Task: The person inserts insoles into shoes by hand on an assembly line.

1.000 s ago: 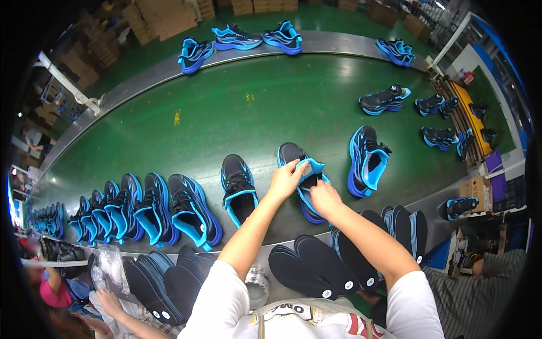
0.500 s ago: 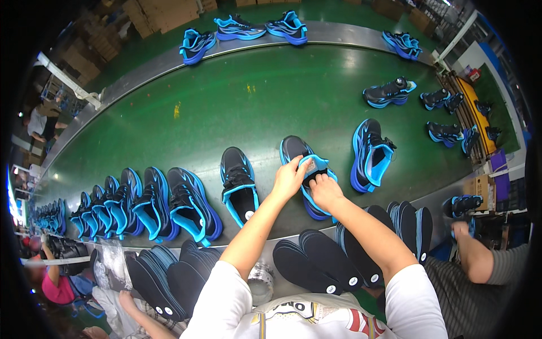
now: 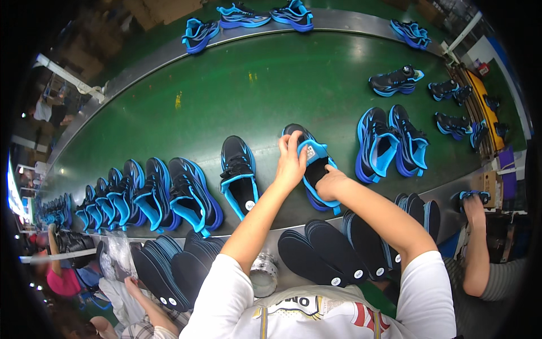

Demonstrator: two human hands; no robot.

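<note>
My left hand (image 3: 292,161) pinches the tongue (image 3: 317,151) of a black-and-blue shoe (image 3: 317,168); my right hand (image 3: 332,184) is inside its opening; whether it grips anything, I cannot tell. The shoe sits on the green tabletop (image 3: 226,101).

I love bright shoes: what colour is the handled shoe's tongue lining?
The tongue lining is light blue, clearest in the head view.

Soft glare on bowed green surface (image 3: 271,99)

We see black and bright blue on the held shoe (image 3: 313,169), white-dotted black insoles (image 3: 327,248), a yellow-flecked green belt (image 3: 282,85), and a sleeve (image 3: 503,281) that looks faintly grey-striped.
</note>
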